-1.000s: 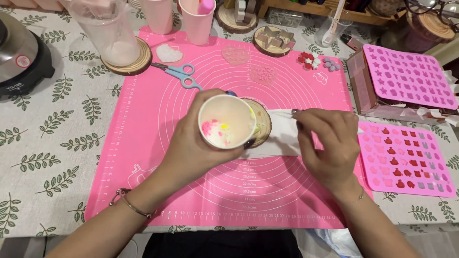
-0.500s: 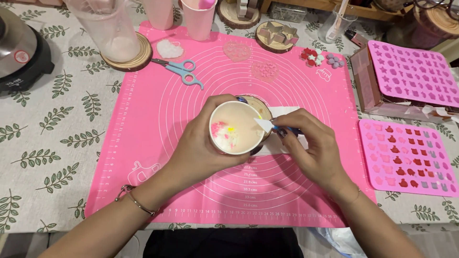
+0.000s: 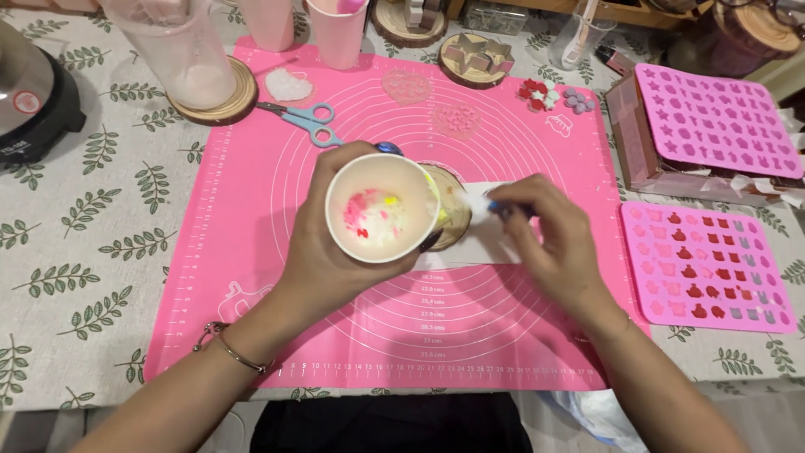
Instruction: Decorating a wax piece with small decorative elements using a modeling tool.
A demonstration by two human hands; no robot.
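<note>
White paper forms the cup (image 3: 381, 208) that the left hand (image 3: 335, 252) grips round its wall, fingers wrapped and thumb under the rim, just left of the frame's middle; the cup is tipped so its mouth faces the camera, which lets the pink, red and yellow specks stuck to its pale inner bottom be seen. The right hand (image 3: 549, 243) sits just right of centre, its fingers pinched narrow on something small at the fingertips; what it holds is too blurred to tell, though it rests against a white sheet of paper (image 3: 495, 239) lying flat on the mat. Between the two hands a round wooden coaster (image 3: 453, 210) lies partly hidden behind the cup, seemingly the cup's stand.

Everything rests on a pink silicone mat (image 3: 251, 252) printed with rings and ruler marks, spread over a leaf-patterned tablecloth (image 3: 84, 252), probably to keep spills off the cloth. Blue scissors (image 3: 306, 122) lie in the upper middle, handles toward the person; a clear beaker (image 3: 189, 50) stands on another wood slice in the upper left, beside a dark appliance (image 3: 29, 92) at the left edge; a pink cup (image 3: 340, 33) stands at the top. At the right edge a pink mould tray (image 3: 704, 268) lies flat, partly filled with red and pink shapes; a second mould (image 3: 713, 117) rests on a box above it.
</note>
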